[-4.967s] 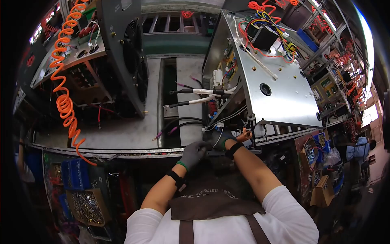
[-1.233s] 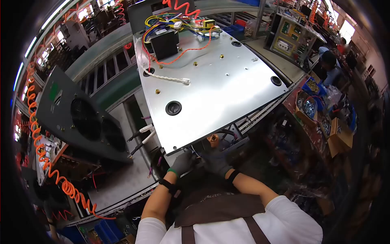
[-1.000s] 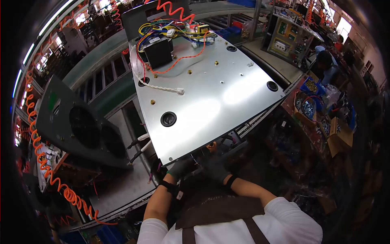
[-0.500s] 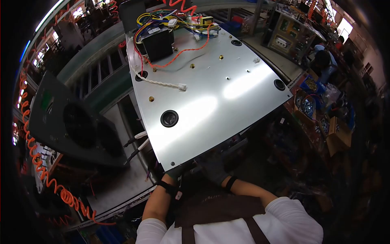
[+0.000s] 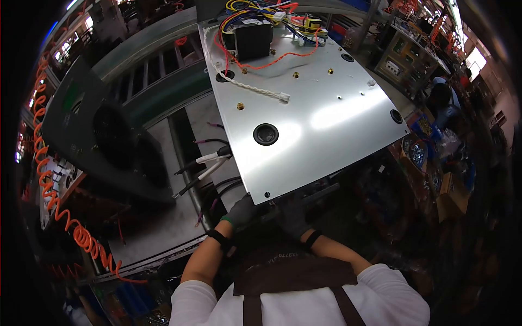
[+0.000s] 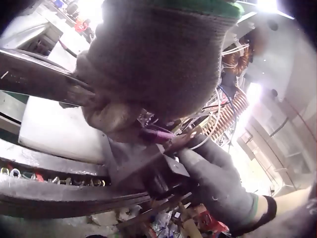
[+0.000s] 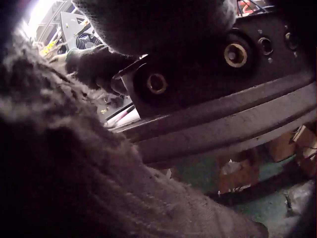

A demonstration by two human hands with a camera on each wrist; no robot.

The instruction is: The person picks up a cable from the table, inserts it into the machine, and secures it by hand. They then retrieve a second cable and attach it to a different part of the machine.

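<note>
A metal chassis with a bright panel [image 5: 326, 136] stands in front of the person. At its lower left corner is the gloved left hand [image 5: 240, 211]; in the left wrist view that hand [image 6: 158, 64] curls its fingers at a purple-sleeved cable end [image 6: 157, 136]. The gloved right hand [image 5: 295, 219] is under the panel's near edge. In the left wrist view the right hand [image 6: 213, 178] has its fingertips beside a copper lug [image 6: 183, 141] and a dark bracket [image 6: 171, 171]; its grip is unclear. The right wrist view shows a black plate [image 7: 193, 87] with round sockets under the right hand [image 7: 158, 22].
A dark fan panel [image 5: 103, 136] stands at left, behind an orange coiled hose [image 5: 84, 236]. White-sleeved cables [image 5: 212, 165] stick out left of the chassis. Coloured wires and a black block [image 5: 254, 41] lie on top. A cardboard box [image 5: 452, 195] is at right.
The head view has shifted, with the chassis now further right and higher in it. The left hand shows at the panel corner, where the panel largely covered it half a second ago.
</note>
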